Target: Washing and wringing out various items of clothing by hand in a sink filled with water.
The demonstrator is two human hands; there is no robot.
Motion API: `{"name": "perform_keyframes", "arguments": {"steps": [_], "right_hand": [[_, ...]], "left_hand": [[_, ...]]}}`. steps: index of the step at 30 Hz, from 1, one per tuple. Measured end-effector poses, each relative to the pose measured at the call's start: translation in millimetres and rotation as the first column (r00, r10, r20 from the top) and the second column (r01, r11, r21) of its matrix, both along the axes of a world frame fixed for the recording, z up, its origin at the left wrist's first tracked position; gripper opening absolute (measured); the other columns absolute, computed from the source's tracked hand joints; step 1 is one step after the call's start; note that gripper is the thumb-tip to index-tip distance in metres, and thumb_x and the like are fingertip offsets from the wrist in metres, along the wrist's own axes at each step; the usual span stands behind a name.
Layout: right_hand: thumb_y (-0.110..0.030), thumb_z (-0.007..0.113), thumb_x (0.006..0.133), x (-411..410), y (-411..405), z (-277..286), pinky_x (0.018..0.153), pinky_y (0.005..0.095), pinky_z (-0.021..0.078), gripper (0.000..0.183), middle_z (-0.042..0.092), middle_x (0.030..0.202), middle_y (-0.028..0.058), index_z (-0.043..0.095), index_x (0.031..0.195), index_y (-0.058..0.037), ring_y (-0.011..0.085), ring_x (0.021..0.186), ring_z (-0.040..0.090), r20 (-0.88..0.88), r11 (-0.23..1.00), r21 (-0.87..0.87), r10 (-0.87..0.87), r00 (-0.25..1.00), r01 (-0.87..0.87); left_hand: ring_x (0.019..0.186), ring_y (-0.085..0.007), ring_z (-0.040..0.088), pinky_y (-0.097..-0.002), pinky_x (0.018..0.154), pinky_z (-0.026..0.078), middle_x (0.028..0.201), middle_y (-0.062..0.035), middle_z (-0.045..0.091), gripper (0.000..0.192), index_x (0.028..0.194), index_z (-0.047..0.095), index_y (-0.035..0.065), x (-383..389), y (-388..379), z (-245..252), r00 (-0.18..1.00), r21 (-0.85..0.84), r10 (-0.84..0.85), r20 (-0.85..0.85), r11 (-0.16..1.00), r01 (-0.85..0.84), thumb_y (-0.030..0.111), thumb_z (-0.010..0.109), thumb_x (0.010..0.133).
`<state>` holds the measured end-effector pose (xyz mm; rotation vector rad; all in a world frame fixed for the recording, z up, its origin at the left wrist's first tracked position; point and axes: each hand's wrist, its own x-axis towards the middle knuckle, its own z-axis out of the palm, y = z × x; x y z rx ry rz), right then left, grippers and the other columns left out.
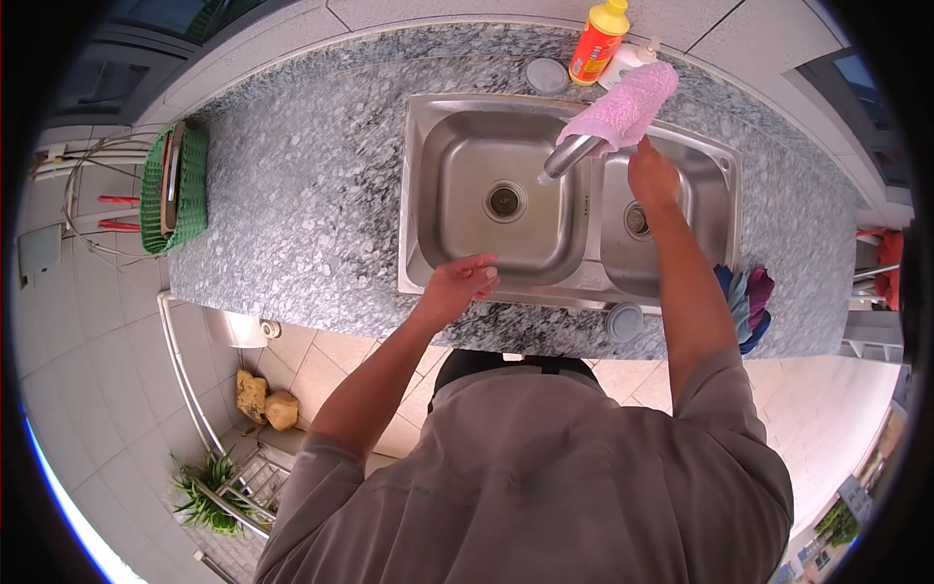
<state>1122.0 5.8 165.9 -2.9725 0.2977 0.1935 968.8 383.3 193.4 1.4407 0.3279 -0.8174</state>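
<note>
My left hand [460, 286] hovers by the front rim of the double-bowl stainless steel sink [496, 296], its fingers loosely apart and nothing in them. A metal faucet spout [573, 157] points over the left bowl [467, 233], which has a drain strainer [505, 201] in its floor. Draped over the faucet is a pink towel [620, 106]. My right hand [653, 175] reaches above the right bowl [704, 197], with a finger raised against the faucet area just under the towel's edge. Whether that hand grips anything there is hidden.
Behind the sink stand a yellow-capped red bottle [598, 44], a white pump bottle [627, 60] and a round lid [546, 75]. A drain stopper [624, 322] and folded cloths [744, 303] lie along the granite counter's [306, 197] front. At left sits a green woven basket [191, 190].
</note>
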Motion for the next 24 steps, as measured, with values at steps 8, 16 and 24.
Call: {"name": "perform_keyframes", "arguments": {"steps": [8,16,24], "right_hand": [[-0.027,0.064,0.097,-39,65,8,0.069,0.0384,0.0578,0.044,0.070,0.094,0.0098,0.057,0.133,-0.0031,0.0214,0.076,0.071,-0.198,0.443,0.818,-0.382,0.903,0.367],[-0.051,0.047,0.104,-39,209,8,0.093,0.0445,0.0570,0.076,0.055,0.125,0.0280,0.035,0.143,0.0133,0.0379,0.109,0.064,-0.690,-0.731,0.544,-0.109,0.716,0.412],[-0.041,0.053,0.104,-12,208,8,0.107,0.0471,0.0505,0.075,0.047,0.137,0.0279,0.026,0.149,0.0118,0.0403,0.121,0.056,-0.531,-0.887,0.461,-0.267,0.805,0.010]], "left_hand": [[0.098,-0.0201,0.065,-0.0380,0.089,0.055,0.113,-0.0063,0.064,0.033,0.126,0.059,0.0053,105,-82,-36,0.924,-0.318,0.314,-0.219,0.872,-0.372,0.028,0.059,0.102],[0.090,-0.0167,0.062,-0.0385,0.079,0.050,0.104,-0.0027,0.064,0.030,0.118,0.061,0.0116,86,-60,-56,0.786,-0.311,0.542,-0.298,0.723,-0.617,0.035,0.047,0.105],[0.093,-0.0172,0.060,-0.0334,0.085,0.050,0.109,-0.0059,0.064,0.029,0.125,0.061,0.0072,137,-86,-29,0.662,-0.438,0.685,-0.303,0.517,-0.736,0.026,0.047,0.108]]}}
